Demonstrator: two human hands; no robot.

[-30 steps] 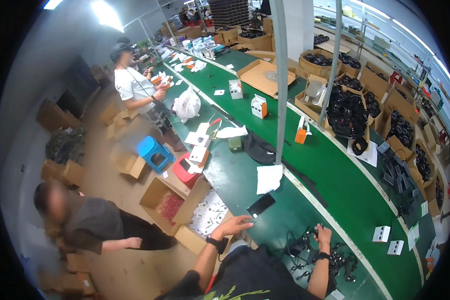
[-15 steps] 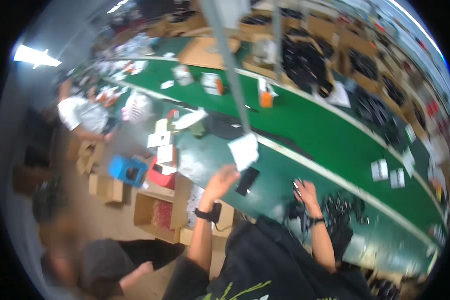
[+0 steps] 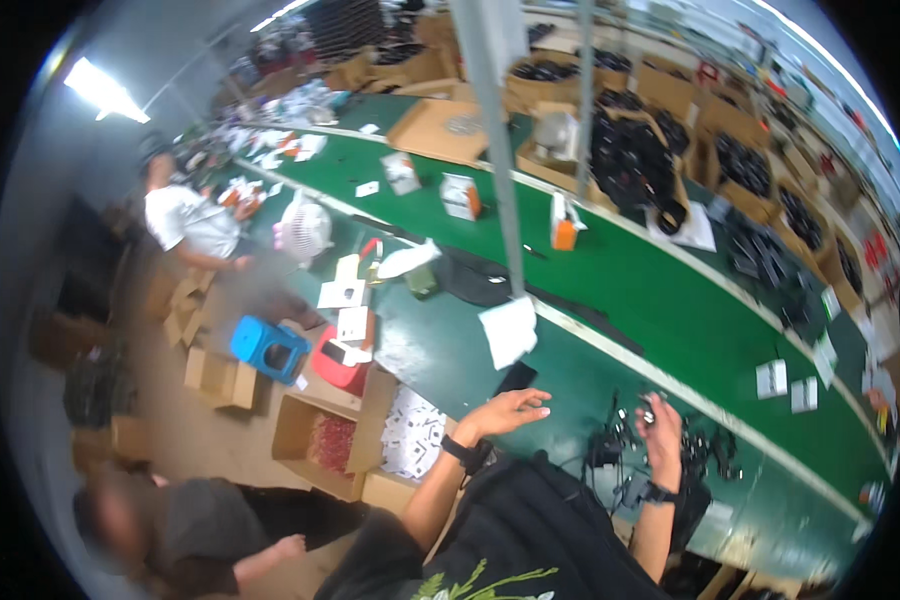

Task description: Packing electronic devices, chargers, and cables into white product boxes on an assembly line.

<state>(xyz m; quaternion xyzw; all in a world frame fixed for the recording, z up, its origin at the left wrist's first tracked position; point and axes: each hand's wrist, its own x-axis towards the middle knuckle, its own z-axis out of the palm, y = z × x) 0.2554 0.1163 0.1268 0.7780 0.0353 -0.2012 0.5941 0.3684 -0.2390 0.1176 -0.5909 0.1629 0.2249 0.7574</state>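
My left hand (image 3: 510,412) hovers over the green bench with its fingers stretched out and nothing in them. Just beyond it lies a black flat phone-like slab (image 3: 517,377), partly covered by the hand. Raised above the bench on the right, my right hand (image 3: 662,432) is closed on a small black-and-silver part (image 3: 649,408), whose exact kind I cannot make out. Beneath and around that hand are several black cabled pieces (image 3: 604,448) in a heap. A white sheet or bag (image 3: 509,332) rests farther off, against the metal post.
Past the bench edge runs a green conveyor belt (image 3: 650,290) with small white-and-orange boxes (image 3: 564,222). Open cartons (image 3: 315,440), a blue stool (image 3: 270,345) and a red stool (image 3: 338,362) stand at left. Two people are on that side, one seated close by (image 3: 210,530).
My left hand has moved right and nearer to me, now partly over the black slab. The right hand is more raised, still closed on the small part. The whole view has shifted.
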